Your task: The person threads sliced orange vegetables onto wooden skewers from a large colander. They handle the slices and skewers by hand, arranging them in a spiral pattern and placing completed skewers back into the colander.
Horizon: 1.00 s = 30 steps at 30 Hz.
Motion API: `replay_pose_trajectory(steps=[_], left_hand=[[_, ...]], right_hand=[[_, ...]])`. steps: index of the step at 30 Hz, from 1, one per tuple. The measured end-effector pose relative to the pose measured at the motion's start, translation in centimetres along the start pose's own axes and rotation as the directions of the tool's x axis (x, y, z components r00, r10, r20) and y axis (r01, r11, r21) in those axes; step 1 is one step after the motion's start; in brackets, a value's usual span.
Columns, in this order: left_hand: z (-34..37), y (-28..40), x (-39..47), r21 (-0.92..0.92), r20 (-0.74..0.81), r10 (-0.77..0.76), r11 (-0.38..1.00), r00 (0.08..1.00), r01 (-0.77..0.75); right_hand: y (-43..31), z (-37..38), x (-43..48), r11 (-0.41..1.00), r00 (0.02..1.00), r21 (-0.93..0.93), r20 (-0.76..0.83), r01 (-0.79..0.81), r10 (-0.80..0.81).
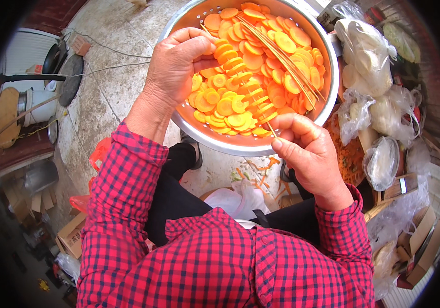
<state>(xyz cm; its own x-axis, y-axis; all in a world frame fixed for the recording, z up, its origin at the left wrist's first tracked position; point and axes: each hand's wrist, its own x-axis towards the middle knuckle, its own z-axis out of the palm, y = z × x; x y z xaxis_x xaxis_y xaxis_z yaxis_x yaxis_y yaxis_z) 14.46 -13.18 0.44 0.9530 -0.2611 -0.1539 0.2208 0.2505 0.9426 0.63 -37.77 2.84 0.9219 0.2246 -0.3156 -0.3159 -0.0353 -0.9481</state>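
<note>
A thin skewer strung with many carrot slices (244,77) slants between my hands, above a large metal colander (227,148). My left hand (183,63) pinches the upper end, its fingertips at the topmost slice. At the bare lower end, my right hand (304,148) holds the stick between thumb and fingers. Loose carrot slices (285,42) are heaped in the colander beneath. A bundle of thin skewers (281,59) rests across the heap on the right.
Carrot peelings (262,179) litter the floor below the colander. Filled clear plastic bags (370,57) crowd the right side, by an open cardboard box (422,246). A cable (116,66) crosses the tiled floor at left. A white plastic bag (235,200) lies between my legs.
</note>
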Motion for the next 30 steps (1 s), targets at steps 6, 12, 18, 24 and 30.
replay_pose_trajectory(steps=[6, 12, 18, 24, 30], left_hand=[[0.7, -0.3, 0.3, 0.014, -0.069, 0.037, 0.999, 0.997, -0.036], [3.3, -1.8, -0.3, 0.504, 0.011, -0.047, 0.863, 0.999, 0.035], [8.1, -4.5, -2.5, 0.935, 0.227, -0.364, 0.339, 0.903, -0.099], [8.4, -6.3, -3.0, 0.953, 0.288, -0.375, 0.207, 0.881, -0.223], [8.3, -7.5, -3.0, 0.935, 0.350, -0.308, 0.169, 0.885, -0.311]], right_hand=[[-0.6, -0.4, 0.2, 0.997, 1.000, 0.073, -0.024, -0.012, 0.013], [-1.5, -1.0, 0.3, 0.984, 0.993, 0.170, -0.115, 0.058, -0.038], [-1.1, -0.6, 0.3, 0.984, 0.991, 0.165, -0.124, 0.068, -0.048], [-1.5, -1.1, 0.0, 0.992, 0.995, 0.107, -0.086, 0.069, -0.060], [-1.2, -0.6, 0.0, 0.995, 0.993, 0.070, -0.092, 0.075, -0.068]])
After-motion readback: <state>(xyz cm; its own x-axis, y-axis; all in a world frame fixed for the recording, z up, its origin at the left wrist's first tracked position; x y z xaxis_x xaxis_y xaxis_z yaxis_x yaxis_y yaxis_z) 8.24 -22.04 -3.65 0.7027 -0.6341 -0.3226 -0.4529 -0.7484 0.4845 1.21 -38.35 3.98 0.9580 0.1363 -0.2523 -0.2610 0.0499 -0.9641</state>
